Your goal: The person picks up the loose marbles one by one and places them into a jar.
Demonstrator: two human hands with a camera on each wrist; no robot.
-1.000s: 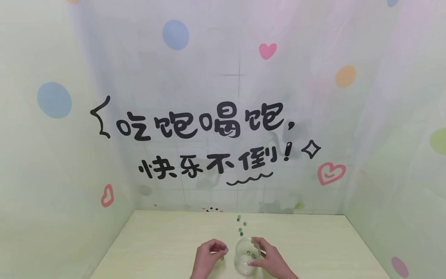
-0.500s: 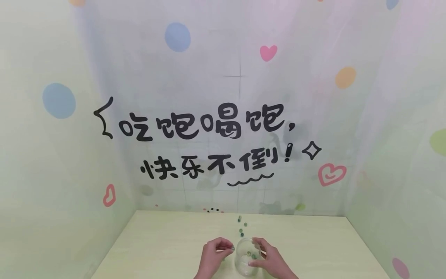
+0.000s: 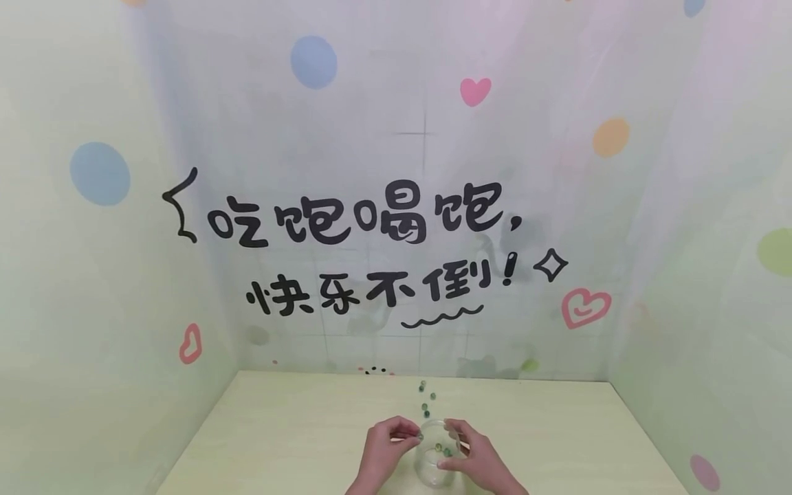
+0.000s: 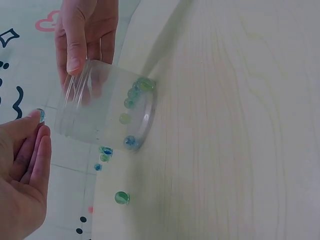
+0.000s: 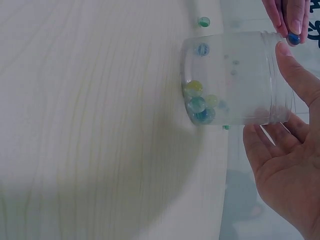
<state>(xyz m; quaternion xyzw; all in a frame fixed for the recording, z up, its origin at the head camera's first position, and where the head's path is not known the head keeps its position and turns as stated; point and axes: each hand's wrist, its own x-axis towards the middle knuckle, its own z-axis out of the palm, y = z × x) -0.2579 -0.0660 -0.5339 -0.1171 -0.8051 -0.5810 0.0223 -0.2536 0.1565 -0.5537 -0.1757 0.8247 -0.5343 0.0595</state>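
The right hand (image 5: 289,167) grips a clear jar (image 5: 245,75) holding perhaps five or six glass marbles (image 5: 198,104), while the left hand (image 4: 20,192) pinches another marble (image 4: 42,116) near its rim (image 4: 61,117).

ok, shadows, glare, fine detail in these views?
Head: brightest view, but marbles too small for detail. Left wrist: dimmer, soft shadows on the table, pale glint on the base of the jar. Right wrist: dim, broad shadow across the table.

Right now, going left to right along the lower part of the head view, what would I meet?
Left hand pinching a marble → clear jar → right hand gripping that jar → purplish dot on the right wall.
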